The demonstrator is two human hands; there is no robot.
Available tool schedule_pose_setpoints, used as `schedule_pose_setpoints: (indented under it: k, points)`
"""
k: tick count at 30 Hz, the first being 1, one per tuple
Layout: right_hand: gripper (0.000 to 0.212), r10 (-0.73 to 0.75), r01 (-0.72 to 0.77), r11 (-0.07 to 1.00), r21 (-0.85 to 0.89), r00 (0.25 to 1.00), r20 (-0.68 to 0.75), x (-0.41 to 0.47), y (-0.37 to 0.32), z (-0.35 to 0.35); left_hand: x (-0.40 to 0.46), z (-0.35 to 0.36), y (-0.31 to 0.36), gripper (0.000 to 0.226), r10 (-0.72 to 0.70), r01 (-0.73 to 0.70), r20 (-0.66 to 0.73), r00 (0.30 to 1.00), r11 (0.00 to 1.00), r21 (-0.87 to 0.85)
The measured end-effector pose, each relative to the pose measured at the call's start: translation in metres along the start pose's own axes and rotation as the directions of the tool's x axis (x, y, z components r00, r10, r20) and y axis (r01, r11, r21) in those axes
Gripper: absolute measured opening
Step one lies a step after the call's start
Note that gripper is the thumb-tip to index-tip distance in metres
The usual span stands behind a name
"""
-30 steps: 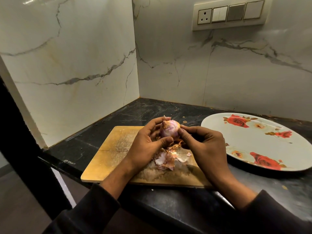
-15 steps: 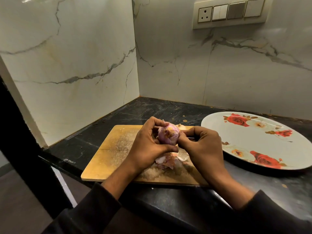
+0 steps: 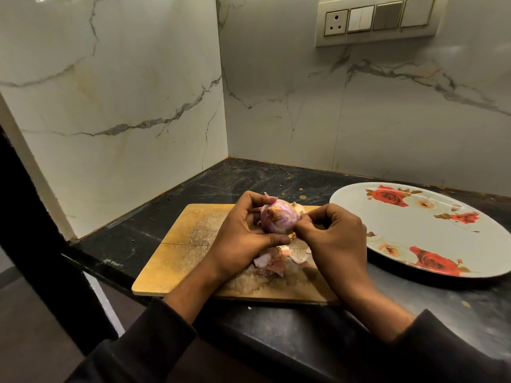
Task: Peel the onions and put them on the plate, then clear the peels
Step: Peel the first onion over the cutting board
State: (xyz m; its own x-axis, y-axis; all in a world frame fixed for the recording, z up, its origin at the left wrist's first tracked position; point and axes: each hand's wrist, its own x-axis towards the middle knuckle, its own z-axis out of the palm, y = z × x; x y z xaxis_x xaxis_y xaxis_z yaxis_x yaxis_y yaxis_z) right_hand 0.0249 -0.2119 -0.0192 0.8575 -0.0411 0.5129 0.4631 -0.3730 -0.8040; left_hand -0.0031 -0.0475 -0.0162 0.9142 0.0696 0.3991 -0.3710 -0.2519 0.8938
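A pinkish-purple onion (image 3: 278,219) with scraps of brown skin on it is held above a wooden cutting board (image 3: 190,244). My left hand (image 3: 240,233) grips it from the left, fingers over the top and thumb beneath. My right hand (image 3: 336,239) pinches at the onion's right side with curled fingers. A small heap of torn peels (image 3: 272,262) lies on the board under the hands. A large oval plate (image 3: 431,244) with red roses sits to the right, nothing on it.
The board lies on a black stone counter (image 3: 249,181) in a corner of white marble walls. The counter's front edge runs close below the board. A switch panel (image 3: 376,19) is high on the back wall. Peel flecks (image 3: 302,197) dot the counter.
The onion has turned in my hands and shows more bare purple surface. My right hand's fingers have shifted to the onion's right side. The peel heap is unchanged.
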Motion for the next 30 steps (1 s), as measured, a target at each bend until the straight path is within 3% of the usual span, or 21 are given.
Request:
schedule_pose_setpoints:
  k: [3,8,20,24,30]
  points:
    - [0.011,0.114,-0.118,0.992,0.055,0.992,0.057,0.0023,0.0058,-0.0012,-0.001,-0.0009,0.0022,0.061,-0.019,0.02,0.016,1.0,0.998,-0.061]
    - [0.018,0.164,-0.16,0.986,-0.044,0.982,0.093,0.0053,0.0113,-0.001,-0.0016,-0.0014,0.0038,0.058,-0.038,0.038,0.006,0.999,0.99,-0.133]
    - [0.025,0.018,-0.014,1.0,-0.026,0.983,0.184,0.0028,0.0076,0.0013,-0.0039,-0.0004,0.006,0.056,-0.031,0.037,0.051,0.998,0.992,-0.122]
    - [0.008,0.041,-0.064,0.992,0.113,0.98,0.196,0.0038,0.0093,0.0017,-0.003,0.0,0.0054,0.056,-0.022,0.029,0.061,0.998,0.993,-0.115]
    - [0.014,0.001,-0.034,0.972,0.233,0.99,0.138,0.0046,0.01,-0.0018,-0.001,-0.0012,0.0007,0.054,-0.023,0.03,0.07,0.997,0.994,-0.102]
